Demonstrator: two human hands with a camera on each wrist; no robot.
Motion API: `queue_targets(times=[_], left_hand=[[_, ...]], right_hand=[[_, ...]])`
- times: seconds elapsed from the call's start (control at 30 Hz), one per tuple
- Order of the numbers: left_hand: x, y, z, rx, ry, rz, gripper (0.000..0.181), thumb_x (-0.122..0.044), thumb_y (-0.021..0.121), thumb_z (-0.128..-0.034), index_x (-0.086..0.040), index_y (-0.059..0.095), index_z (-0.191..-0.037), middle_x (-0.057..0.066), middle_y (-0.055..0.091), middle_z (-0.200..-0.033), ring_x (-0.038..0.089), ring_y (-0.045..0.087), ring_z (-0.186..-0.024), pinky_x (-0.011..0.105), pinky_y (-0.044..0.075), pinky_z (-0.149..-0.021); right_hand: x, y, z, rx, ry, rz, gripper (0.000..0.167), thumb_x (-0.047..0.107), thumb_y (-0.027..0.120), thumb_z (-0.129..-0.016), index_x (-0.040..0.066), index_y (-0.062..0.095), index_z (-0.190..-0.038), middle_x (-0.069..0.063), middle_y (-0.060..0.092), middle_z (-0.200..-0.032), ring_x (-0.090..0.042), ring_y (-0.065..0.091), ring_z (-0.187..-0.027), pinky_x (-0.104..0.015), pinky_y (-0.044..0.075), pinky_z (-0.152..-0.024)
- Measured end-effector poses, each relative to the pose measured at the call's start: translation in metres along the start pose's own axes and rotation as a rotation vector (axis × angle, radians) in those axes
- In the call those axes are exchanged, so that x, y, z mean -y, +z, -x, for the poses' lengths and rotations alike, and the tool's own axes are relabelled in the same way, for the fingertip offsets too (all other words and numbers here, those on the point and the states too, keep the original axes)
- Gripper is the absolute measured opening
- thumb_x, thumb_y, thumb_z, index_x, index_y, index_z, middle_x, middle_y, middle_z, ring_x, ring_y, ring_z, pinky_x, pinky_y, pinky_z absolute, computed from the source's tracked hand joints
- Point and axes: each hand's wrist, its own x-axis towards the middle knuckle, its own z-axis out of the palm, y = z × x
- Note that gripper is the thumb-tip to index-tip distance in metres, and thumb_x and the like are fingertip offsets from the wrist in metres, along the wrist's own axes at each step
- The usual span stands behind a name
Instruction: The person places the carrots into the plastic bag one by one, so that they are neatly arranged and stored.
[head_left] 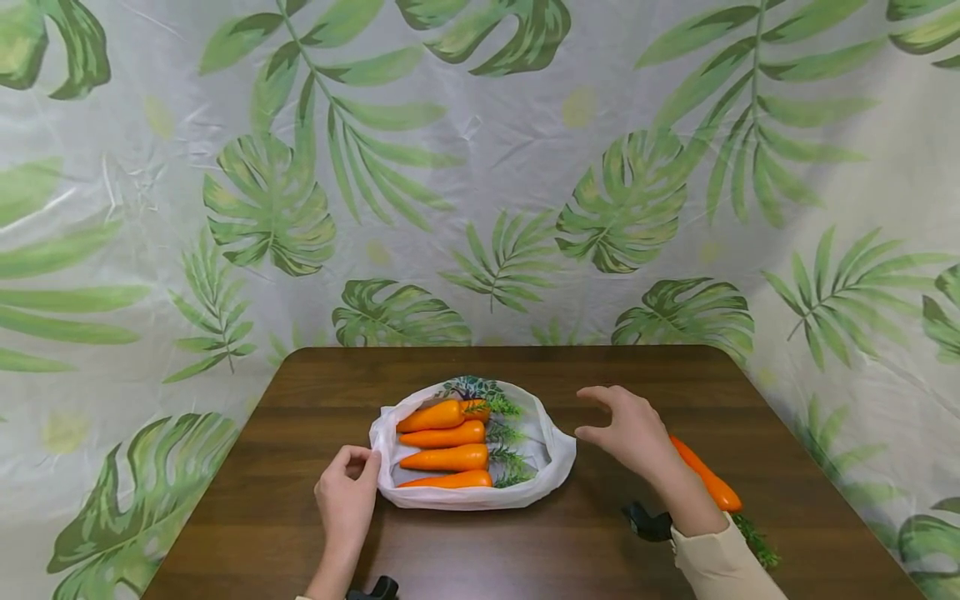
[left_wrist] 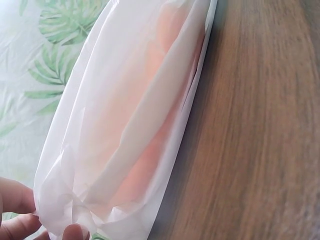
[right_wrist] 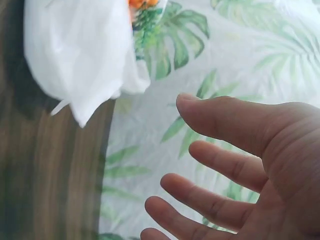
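On the middle of the desk (head_left: 487, 552), a white bag (head_left: 480, 498) lies with its mouth gaping upward, and at least five carrots (head_left: 450, 457) rest inside it. They are ranged from near to far, tips to the left and leafy tops (head_left: 512, 462) to the right; the far ones overlap, so an exact count is hard to give. At the bag's left end, the left hand (head_left: 345, 496) pinches the plastic between thumb and fingers, a hold the left wrist view shows at the gathered corner. Just beyond the bag's right end, the right hand (head_left: 626, 429) hangs with its thumb and fingers well parted, holding nothing; both the head and right wrist views show a gap between it and the plastic. One more carrot (head_left: 708, 477) lies outside the bag at the right of the desk, partly hidden by the right forearm, its greenery toward the near side. Judging by this layout, most of the carrots in view are already inside, while that one remains out. The bag's mouth is neither folded over nor tied, and its right end (head_left: 564, 454) stands free of any grip.
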Motion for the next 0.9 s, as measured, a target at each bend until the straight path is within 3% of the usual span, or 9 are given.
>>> queue_targets(times=[0.23,0.33,0.5,0.9], left_hand=[[0.0,-0.001,0.0,0.004,-0.01,-0.007,0.007,-0.016,0.078,-0.0865,-0.015,0.073,-0.082,0.0,0.072,-0.076,0.017,0.067,-0.072,0.027,0.043,-0.065],[0.001,0.0,0.0,0.004,-0.012,-0.013,0.008,-0.016,0.079,-0.0863,-0.015,0.073,-0.082,-0.001,0.072,-0.076,0.017,0.067,-0.071,0.028,0.043,-0.065],[0.001,0.0,0.0,0.003,-0.014,-0.02,0.008,-0.016,0.079,-0.0859,-0.015,0.073,-0.081,-0.002,0.071,-0.075,0.016,0.067,-0.07,0.028,0.044,-0.064],[-0.005,-0.002,0.0,0.014,-0.017,-0.009,0.007,-0.016,0.078,-0.0869,-0.014,0.073,-0.082,0.001,0.072,-0.077,0.019,0.068,-0.073,0.03,0.045,-0.066]], right_hand=[[-0.021,-0.003,0.019,-0.048,0.031,0.014,0.055,0.031,0.085,-0.08,0.018,0.067,-0.13,-0.009,0.067,-0.12,-0.03,0.061,-0.099,-0.051,0.048,-0.075],[-0.03,-0.006,0.027,-0.051,0.057,0.016,0.056,0.032,0.085,-0.081,0.017,0.066,-0.131,-0.013,0.066,-0.121,-0.034,0.062,-0.102,-0.053,0.048,-0.077],[-0.047,-0.011,0.041,-0.034,0.107,0.023,0.059,0.038,0.083,-0.083,0.015,0.064,-0.134,-0.019,0.063,-0.128,-0.046,0.059,-0.114,-0.062,0.047,-0.082],[-0.079,-0.018,0.063,0.043,0.213,0.038,0.075,0.049,0.081,-0.081,0.007,0.058,-0.139,-0.029,0.058,-0.131,-0.052,0.056,-0.112,-0.063,0.047,-0.081]])
